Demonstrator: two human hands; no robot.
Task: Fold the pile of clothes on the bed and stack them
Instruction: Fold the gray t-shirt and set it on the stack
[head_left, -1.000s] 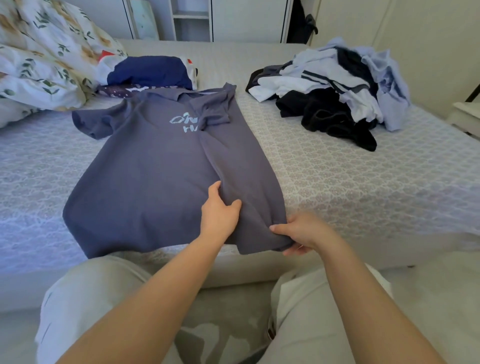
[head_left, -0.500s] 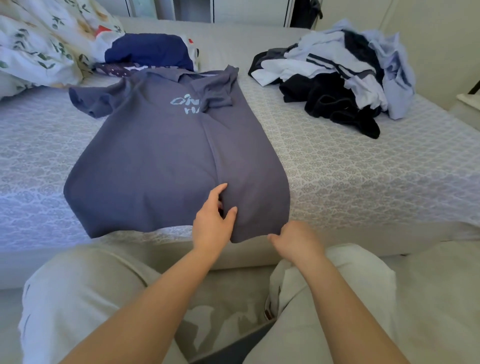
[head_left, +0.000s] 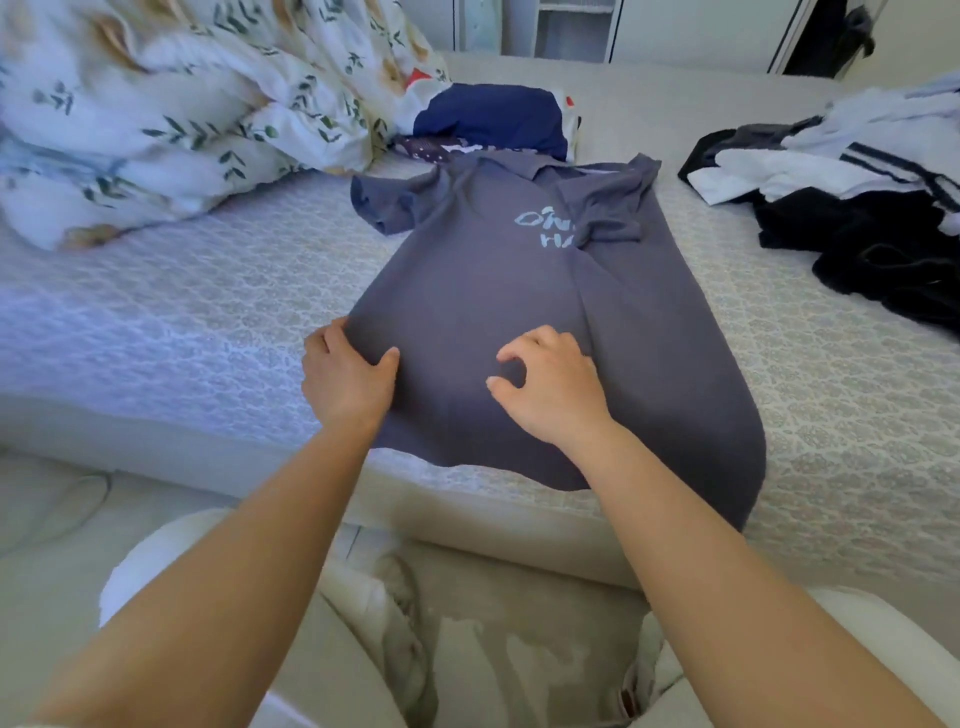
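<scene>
A grey polo shirt (head_left: 519, 322) lies on the bed (head_left: 182, 312); the left hand (head_left: 345, 376) pinches its left edge, the right hand (head_left: 550, 387) rests loosely curled on its middle

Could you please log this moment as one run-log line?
step: folding shirt | left hand: grips left edge | right hand: on shirt | pile: unfolded
</scene>
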